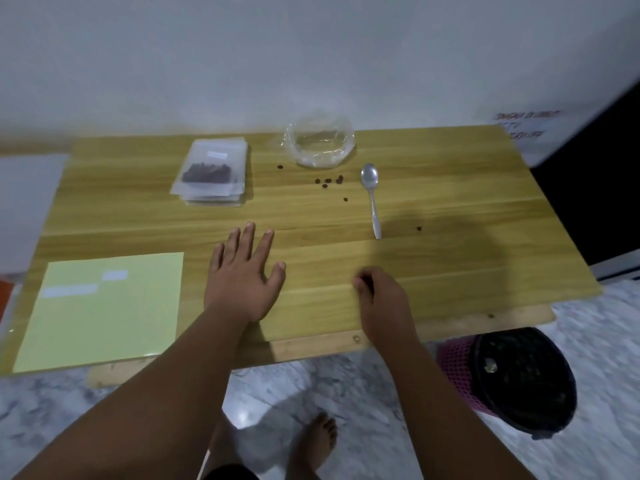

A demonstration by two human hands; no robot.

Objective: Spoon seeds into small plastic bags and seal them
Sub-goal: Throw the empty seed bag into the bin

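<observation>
My left hand (244, 271) lies flat, palm down, on the wooden surface (311, 216), fingers spread and holding nothing; my right hand (381, 299) rests near the front edge with its fingers curled and pinched together; I cannot tell whether a seed sits between the fingertips. The two hands are apart, with bare wood between them.

Beyond my right hand, a metal spoon (371, 195) lies on the surface, bowl pointing away from me, handle toward me; it is empty and untouched. To the left of the spoon's bowl, a few dark loose seeds (329, 181) are scattered on the wood; one more seed lies to the right of the spoon's handle, and another on the lower ledge at the front right.

Behind the scattered seeds, near the far edge, sits a crumpled clear plastic bag (320, 143), rolled open like a bowl; it looks almost empty. To its left, well beyond my left hand, is a stack of small plastic bags (211, 171); the top bag holds a dark cluster of seeds and carries a white label.

At the near left corner of the surface lies a pale yellow-green sheet (104, 306) with two white labels on it; on the marbled floor at the right stands a pink mesh bin (512, 375) with a black liner; my bare foot (315, 441) shows below the surface.
</observation>
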